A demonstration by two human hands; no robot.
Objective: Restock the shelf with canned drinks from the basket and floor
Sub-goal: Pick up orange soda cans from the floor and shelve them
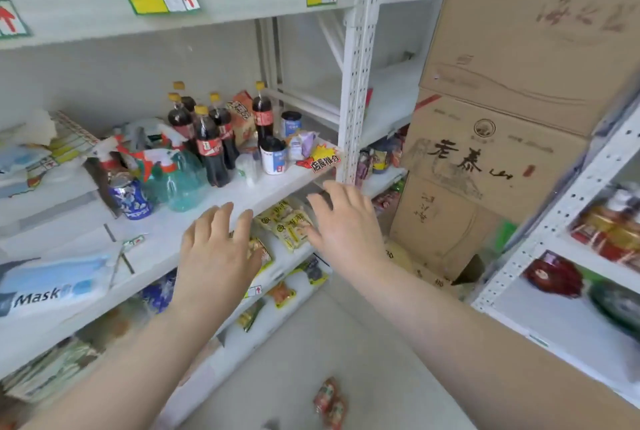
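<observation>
Fingers of both hands are straight and spread, holding nothing: the left hand (216,253) hovers at the front edge of the middle shelf (180,221) in the centre of the frame, and the right hand (346,228) is just to its right, over the shelf edge and the yellow snack packets (287,221) on the level below. Whether either hand touches the shelf cannot be told. One blue canned drink (131,200) stands on the shelf at centre left, beside a green spray bottle (180,180). Behind these stand cola bottles (207,145) and white tubs (273,159). A mask pack (52,287) lies at the left edge. Stacked cardboard boxes (485,159) fill the upper right. No basket is in view, and the floor at the bottom shows only red packets (329,402), no cans. Assessment: restocking appears to be at an early stage, with one can on the shelf, bare board in front of it, and further cans to be fetched from outside the frame
</observation>
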